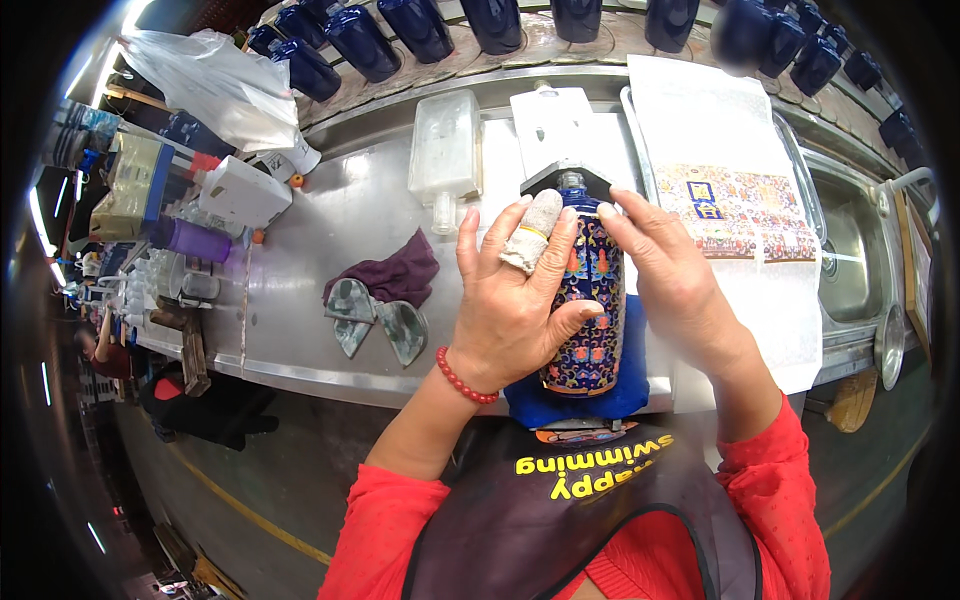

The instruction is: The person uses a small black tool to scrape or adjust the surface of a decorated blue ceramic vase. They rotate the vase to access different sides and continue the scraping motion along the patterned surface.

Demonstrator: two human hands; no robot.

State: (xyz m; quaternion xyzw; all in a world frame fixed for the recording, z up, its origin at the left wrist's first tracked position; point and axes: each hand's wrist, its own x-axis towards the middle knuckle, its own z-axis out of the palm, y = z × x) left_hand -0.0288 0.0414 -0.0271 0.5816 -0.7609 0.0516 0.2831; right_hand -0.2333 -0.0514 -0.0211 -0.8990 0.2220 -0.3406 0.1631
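A dark blue bottle [592, 300] with a coloured flower pattern lies on its side on a blue pad [630, 390] at the near edge of a steel worktable [330, 230]. Its neck points away from me into a grey metal holder [560, 175]. My left hand [510, 300] lies over the bottle's left side, middle finger wrapped in white tape, a red bead bracelet at the wrist. My right hand [670, 270] presses against the bottle's right side and shoulder.
A purple cloth [395, 275] and grey gloves [385, 320] lie left of the bottle. A clear plastic bottle [445, 150] and white boxes [245, 190] sit further back. Printed white sheets [730, 190] lie on a tray at right. Several blue bottles [420, 25] line the far edge.
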